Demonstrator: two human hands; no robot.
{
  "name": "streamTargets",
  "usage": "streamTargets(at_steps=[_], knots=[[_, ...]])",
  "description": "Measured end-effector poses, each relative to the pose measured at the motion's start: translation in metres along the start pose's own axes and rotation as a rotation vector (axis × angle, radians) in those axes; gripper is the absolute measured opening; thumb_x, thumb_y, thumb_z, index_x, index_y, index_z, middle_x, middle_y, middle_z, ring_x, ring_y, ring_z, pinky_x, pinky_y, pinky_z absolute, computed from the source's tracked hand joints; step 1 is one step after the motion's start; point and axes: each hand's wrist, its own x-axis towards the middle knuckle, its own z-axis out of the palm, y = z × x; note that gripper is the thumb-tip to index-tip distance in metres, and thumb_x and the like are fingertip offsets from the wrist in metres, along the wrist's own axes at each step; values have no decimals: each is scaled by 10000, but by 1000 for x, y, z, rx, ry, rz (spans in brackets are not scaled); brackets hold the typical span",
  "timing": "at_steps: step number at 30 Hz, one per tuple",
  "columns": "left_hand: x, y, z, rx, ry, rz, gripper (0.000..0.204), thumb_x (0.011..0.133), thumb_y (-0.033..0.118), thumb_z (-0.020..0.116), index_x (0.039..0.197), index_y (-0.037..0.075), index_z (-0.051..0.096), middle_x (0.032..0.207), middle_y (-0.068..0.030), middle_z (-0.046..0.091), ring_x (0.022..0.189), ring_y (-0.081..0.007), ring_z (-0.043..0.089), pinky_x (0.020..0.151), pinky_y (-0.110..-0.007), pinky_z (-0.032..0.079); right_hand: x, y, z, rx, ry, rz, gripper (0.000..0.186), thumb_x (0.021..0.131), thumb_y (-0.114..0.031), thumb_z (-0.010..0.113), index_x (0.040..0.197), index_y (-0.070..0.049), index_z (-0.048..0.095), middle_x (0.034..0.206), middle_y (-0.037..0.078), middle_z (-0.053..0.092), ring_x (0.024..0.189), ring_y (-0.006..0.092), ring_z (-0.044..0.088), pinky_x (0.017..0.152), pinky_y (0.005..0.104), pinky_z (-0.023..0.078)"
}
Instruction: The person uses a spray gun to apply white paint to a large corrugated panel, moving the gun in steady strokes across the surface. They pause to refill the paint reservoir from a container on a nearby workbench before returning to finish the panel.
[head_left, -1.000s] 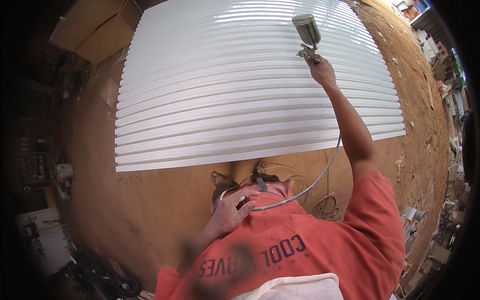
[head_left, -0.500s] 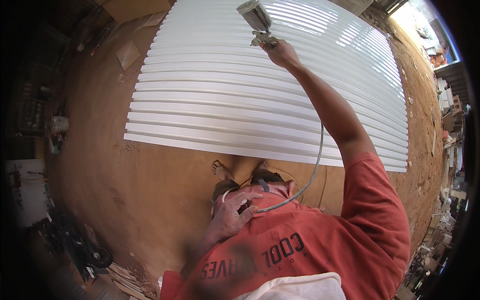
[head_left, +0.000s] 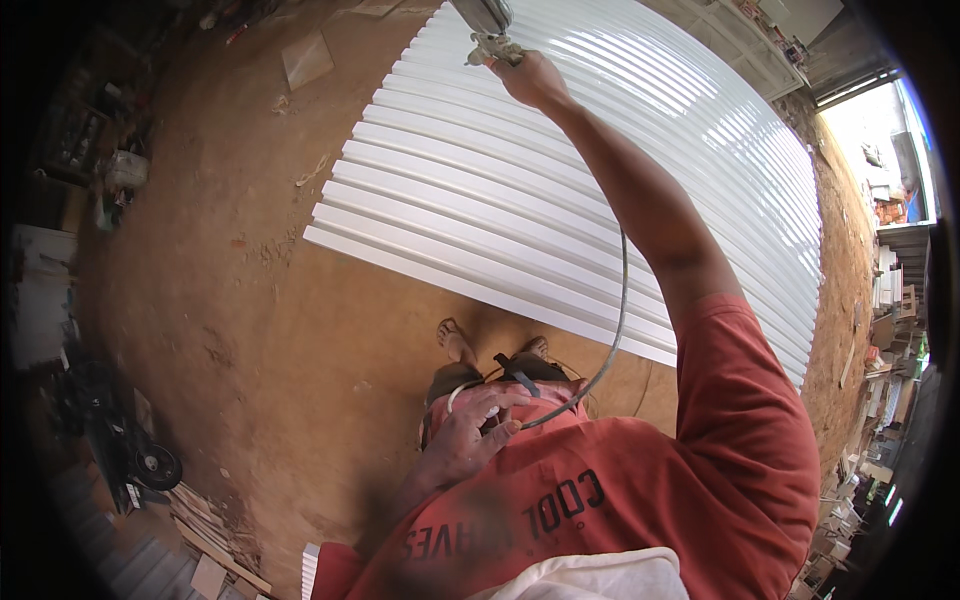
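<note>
My right arm stretches out over a broad row of long white slats (head_left: 430,190) lying side by side on the ground. In its closed fist my right hand (head_left: 537,80) grips a spray gun (head_left: 492,48), whose metal cup is partly cut off by the top edge of the view. From the gun a thin grey hose (head_left: 622,300) curves down past my forearm to my waist. There my left hand (head_left: 470,432) is curled against my red shirt, closed on the hose. Some of its fingers are hidden.
Bare brown earth (head_left: 220,330) surrounds the slats, and my feet (head_left: 450,335) stand near their close edge. At lower left are a dark wheeled machine (head_left: 150,460) and stacked wood strips (head_left: 215,535). Scraps and boards (head_left: 880,400) line the right side. A flat tile-like piece (head_left: 306,62) lies far left.
The view has turned, so the slats appear shifted right and more slanted. The spray gun has moved up and left in the picture. My left hand stays at my waist.
</note>
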Motion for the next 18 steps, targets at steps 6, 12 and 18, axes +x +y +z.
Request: streamTargets(at_steps=[6,12,18], knots=[[-4,-14,-33,-79,-28,41,356,999,283,614,1297,89,602,1325,-133,610,1194,-266,595,981,-371,484,9,-45,22,82,15,-8,606,912,-620,561,1140,-80,713,1008,200,724,986,378,678,845,477,519],[1,1,-57,-16,-71,94,393,1007,321,600,1308,69,588,1256,-108,625,1092,-225,606,931,-353,491,-17,-13,18,-14,-47,74,584,911,-622,564,1193,-129,704,1059,188,722,1020,367,675,858,470,518],[16,-3,-61,-2,-204,58,442,1005,385,591,1313,68,584,1150,-92,625,958,-190,585,867,-340,495,-81,35,-22,-111,-29,233,517,940,-570,568,1233,-164,696,1077,178,723,1023,373,672,860,468,519]])
